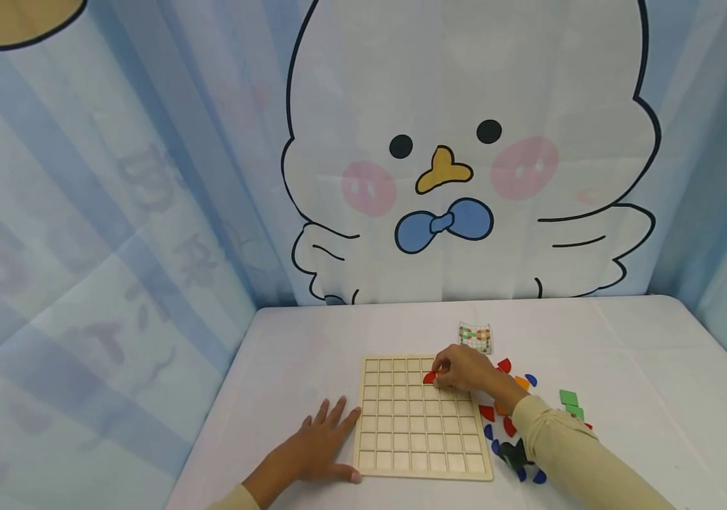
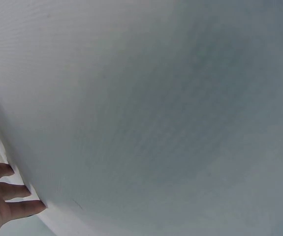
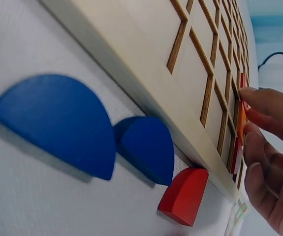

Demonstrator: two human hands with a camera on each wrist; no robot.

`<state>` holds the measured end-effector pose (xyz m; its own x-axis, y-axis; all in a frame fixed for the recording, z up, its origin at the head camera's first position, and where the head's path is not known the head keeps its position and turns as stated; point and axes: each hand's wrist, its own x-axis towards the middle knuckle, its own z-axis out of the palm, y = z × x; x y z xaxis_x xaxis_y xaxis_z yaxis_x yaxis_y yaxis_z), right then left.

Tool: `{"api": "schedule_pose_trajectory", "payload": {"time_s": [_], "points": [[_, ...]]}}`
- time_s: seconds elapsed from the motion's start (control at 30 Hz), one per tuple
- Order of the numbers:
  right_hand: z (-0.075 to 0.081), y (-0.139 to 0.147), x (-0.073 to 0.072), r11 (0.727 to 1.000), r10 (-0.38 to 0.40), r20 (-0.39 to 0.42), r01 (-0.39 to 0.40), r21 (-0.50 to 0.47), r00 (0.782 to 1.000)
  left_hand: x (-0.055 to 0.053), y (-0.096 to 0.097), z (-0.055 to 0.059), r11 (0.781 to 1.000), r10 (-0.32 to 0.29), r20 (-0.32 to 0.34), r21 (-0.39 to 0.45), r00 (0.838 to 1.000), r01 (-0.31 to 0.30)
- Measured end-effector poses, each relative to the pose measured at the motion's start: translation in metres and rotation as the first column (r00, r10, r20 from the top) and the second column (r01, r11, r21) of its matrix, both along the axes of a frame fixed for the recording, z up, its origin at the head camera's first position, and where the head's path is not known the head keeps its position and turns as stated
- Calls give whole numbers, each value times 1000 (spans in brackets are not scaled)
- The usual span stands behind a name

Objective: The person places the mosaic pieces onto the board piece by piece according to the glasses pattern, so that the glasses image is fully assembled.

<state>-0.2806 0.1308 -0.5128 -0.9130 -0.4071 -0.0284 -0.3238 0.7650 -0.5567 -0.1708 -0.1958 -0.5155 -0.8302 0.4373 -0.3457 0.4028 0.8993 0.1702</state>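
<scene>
A wooden grid board [image 1: 421,476] lies flat on the white table. My right hand [image 1: 462,368] is over its upper right part, fingers curled, pinching a small orange block [image 3: 241,120]. In the head view the fingers mostly hide that block. A red quarter-round block [image 1: 429,378] lies on the grid just left of the fingertips. Spread flat at the board's left side, my left hand [image 1: 325,446] rests on the table, a fingertip and the thumb at the frame. The left wrist view shows its fingers [image 2: 20,209] extended.
Right of the board lie loose red, orange and blue blocks [image 3: 57,123], partly under the right forearm. Green squares [image 1: 568,397] lie farther right, and a dark green heap [image 1: 514,454] sits by the lower right corner. A patterned card [image 1: 475,338] lies behind the board.
</scene>
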Motion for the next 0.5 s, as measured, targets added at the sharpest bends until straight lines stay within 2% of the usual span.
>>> {"api": "schedule_pose_trajectory", "payload": {"time_s": [0.2, 0.5], "points": [[-2, 5, 0, 998, 55, -24, -56, -17, 998, 0, 3, 2, 1000, 8, 5, -12, 1000, -8], [-9, 28, -3, 966, 181, 1, -178, -188, 983, 2, 3, 4, 1000, 15, 13, 11, 1000, -15]]}}
